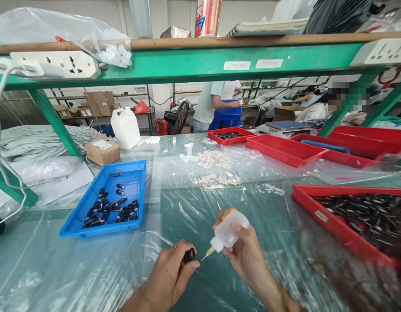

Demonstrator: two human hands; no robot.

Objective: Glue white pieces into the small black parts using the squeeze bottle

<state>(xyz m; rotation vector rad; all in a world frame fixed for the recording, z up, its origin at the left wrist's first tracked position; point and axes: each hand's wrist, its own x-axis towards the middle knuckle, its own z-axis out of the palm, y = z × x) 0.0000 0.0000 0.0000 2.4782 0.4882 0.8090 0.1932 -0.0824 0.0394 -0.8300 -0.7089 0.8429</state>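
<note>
Workshop bench under a green steel shelf, its top covered in clear plastic sheeting (pixel 187 208). Other people work at benches farther back.

Left hand (pixel 169 277): closed around a small dark part (pixel 189 255), pinched between thumb and fingers, low at centre, just above the sheeting. The part's shape is mostly hidden; only a rounded dark end shows, facing right toward the needle. Its long axis cannot be told.

Right hand (pixel 244 255): gripping a small white squeeze bottle (pixel 228 234). Bottle's long axis runs diagonally, base up-right, yellow needle tip (pixel 207 253) pointing down-left, just beside the dark part. Whether they touch cannot be told.

Progress, judged: one part is at the dispensing step. Blue tray (pixel 135 171) to the left holds a modest scatter of similar dark pieces, likely the treated ones. Red tray (pixel 317 208) to the right is heaped with many more, so most of the batch seems left.

Farther out: pale small parts (pixel 215 159) piled mid-table, white jug (pixel 125 128), cardboard box (pixel 102 149), more red trays behind.
</note>
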